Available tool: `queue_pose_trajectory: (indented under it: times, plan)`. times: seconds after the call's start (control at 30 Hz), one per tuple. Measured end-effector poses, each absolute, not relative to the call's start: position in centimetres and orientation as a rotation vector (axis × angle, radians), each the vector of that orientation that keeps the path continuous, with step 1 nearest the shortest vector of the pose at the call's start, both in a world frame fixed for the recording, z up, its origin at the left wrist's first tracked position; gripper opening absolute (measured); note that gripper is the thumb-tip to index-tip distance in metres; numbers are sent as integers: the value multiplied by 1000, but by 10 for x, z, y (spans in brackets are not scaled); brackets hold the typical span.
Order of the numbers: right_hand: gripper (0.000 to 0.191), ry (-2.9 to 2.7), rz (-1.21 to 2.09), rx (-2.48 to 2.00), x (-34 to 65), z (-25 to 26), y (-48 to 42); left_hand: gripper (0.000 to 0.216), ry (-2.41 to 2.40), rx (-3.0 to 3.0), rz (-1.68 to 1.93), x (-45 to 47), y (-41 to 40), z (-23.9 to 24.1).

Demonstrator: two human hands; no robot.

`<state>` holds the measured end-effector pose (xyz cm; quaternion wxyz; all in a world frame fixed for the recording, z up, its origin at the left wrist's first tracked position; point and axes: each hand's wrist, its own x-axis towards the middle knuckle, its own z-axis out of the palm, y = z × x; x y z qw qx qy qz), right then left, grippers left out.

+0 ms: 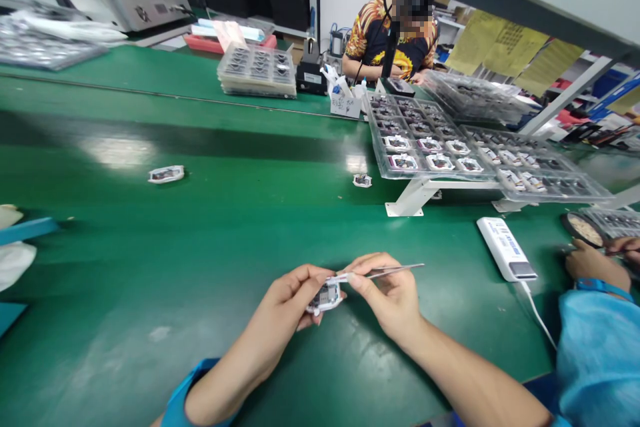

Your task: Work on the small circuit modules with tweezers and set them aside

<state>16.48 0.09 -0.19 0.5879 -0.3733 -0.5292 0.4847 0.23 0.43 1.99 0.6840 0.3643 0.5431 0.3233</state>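
My left hand [290, 300] pinches a small white electronic part with an exposed circuit board [325, 297], held just above the green belt. My right hand [390, 293] grips metal tweezers [390, 271], whose tips touch the top of the part between the two hands. Both hands are closed on what they hold, near the front edge of the bench.
Two loose white parts [166, 174] [362, 180] lie on the green belt [200, 233]. Clear trays of parts [425, 147] rest on a white stand at right. A white power bank [506, 248] lies beside a co-worker's hand [597, 265]. Another person [395, 33] sits at the far side.
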Motion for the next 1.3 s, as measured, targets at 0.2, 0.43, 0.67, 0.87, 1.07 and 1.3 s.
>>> queue_pose_trajectory:
  times: [0.2,0.43,0.67,0.87,1.07,1.3]
  plan:
    - [7,-1321,1101,-868,166,-4,1,42,1219,837,724,3,4,18]
    - [6,-1269,1168,-888,166,-4,4,40,1212,845,719,2,3,18]
    - [3,-1328,1178,-906,169,-2,4,39,1199,861,706,0,3,19]
    - [7,-1222,1267,-898,167,-6,5,41,1176,866,688,-1,5,18]
    - [8,-1214,1257,-890,167,-5,5,41,1166,880,675,-1,3,18]
    - [8,-1354,1145,-937,168,1,3,38,1150,907,689,-2,2,18]
